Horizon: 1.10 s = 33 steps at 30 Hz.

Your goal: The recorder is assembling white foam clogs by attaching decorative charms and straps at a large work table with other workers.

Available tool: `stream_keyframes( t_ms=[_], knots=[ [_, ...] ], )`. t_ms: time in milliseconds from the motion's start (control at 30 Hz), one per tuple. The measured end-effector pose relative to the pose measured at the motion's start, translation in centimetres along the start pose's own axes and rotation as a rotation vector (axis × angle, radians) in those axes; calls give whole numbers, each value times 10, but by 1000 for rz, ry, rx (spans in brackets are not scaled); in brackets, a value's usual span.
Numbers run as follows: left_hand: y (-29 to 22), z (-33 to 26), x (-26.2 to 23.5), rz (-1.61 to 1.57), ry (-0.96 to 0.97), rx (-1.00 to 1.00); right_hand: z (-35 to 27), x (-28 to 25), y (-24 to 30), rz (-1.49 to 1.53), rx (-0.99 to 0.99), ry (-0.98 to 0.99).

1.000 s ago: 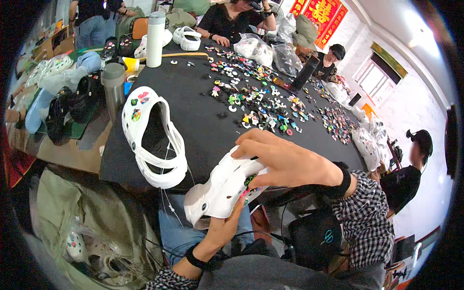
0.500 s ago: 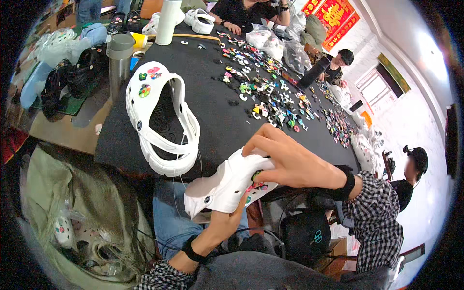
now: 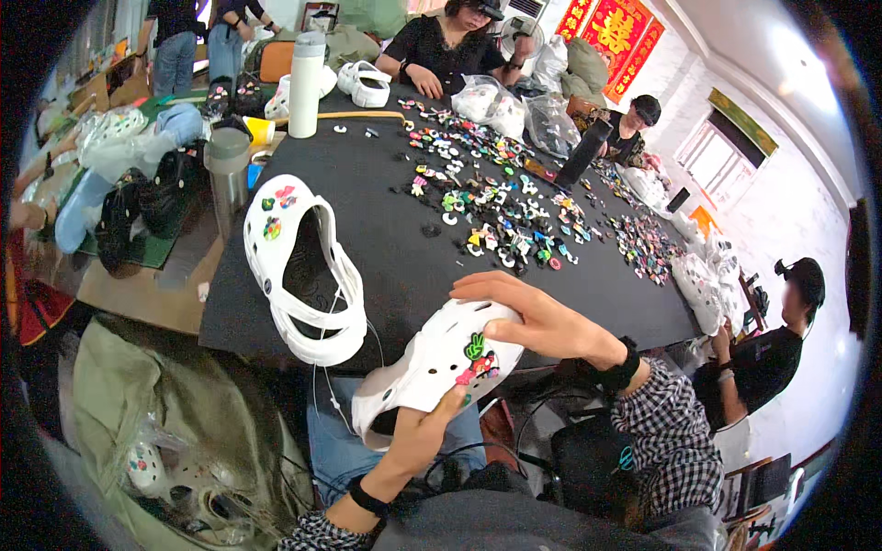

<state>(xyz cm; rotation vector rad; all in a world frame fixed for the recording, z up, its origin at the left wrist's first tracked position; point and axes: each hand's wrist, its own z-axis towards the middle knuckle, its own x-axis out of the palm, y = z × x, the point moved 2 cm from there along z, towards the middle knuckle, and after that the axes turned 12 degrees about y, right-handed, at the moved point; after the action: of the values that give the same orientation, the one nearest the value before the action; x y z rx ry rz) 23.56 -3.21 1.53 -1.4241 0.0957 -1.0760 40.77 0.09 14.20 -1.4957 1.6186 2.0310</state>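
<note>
A white foam clog (image 3: 415, 372) is held between my hands over the near table edge. My left hand (image 3: 418, 445) grips its lower side, thumb on the upper by the charms and fingers hidden. With its fingers stretched over the toe and its thumb on the upper, my right hand (image 3: 542, 317) steadies the front end. Several charms show on this clog, including a green hand-shaped charm (image 3: 474, 346) and a pink-red charm (image 3: 478, 369). Its mate, a second white clog (image 3: 260, 241), rests on the table to the left with colourful charms on its toe. A thin string links the two.
Loose charms (image 3: 514, 216) are scattered over the black table (image 3: 395, 266). A white bottle (image 3: 306, 87) and a steel tumbler (image 3: 226, 170) stand at the left. Below is a green sack (image 3: 184, 386) holding clogs. Other people sit around the table, including one person (image 3: 459, 46) opposite.
The held clog has turned so its charm-covered upper faces up more. My right hand has shifted from pinching near the charms to lying over the toe. The view has tilted upward.
</note>
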Motion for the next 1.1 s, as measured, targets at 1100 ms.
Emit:
stream_keyframes(
  t_ms=[1100],
  knots=[
    [-15, 20, 20, -208, -100, 10, -12, 10, -37, 332, 75, -340]
  ],
)
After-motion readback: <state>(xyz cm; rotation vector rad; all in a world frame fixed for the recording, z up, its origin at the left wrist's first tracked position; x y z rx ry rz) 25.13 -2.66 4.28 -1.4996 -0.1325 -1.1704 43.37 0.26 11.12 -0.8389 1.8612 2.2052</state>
